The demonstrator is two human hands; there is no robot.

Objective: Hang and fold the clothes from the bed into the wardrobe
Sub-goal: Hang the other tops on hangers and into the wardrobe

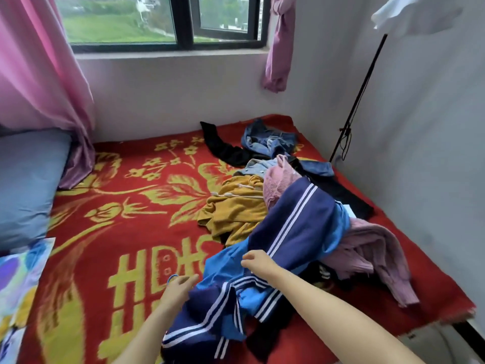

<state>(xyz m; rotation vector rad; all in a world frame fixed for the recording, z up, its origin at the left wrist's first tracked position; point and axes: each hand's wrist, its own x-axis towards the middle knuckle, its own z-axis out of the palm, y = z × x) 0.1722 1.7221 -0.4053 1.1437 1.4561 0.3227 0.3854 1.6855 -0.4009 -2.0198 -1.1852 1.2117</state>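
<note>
A navy and light-blue track jacket with white stripes [294,232] lies stretched across the pile on the red and yellow bed cover [126,206]. My right hand [258,262] grips its fabric near the striped edge. My left hand [178,285] reaches to the jacket's lower left part, fingers out at the cloth; a blue band shows by the thumb. Behind lie a mustard hoodie [236,208], a pink knit top [278,179], a pink sweater [375,253], denim pieces [267,139] and black garments [223,148].
A blue pillow [29,185] and patterned sheets [18,277] lie at the left. Pink curtains [39,61] hang beside the window [162,19]. A black stand pole [359,95] leans by the right wall. The wardrobe is out of view.
</note>
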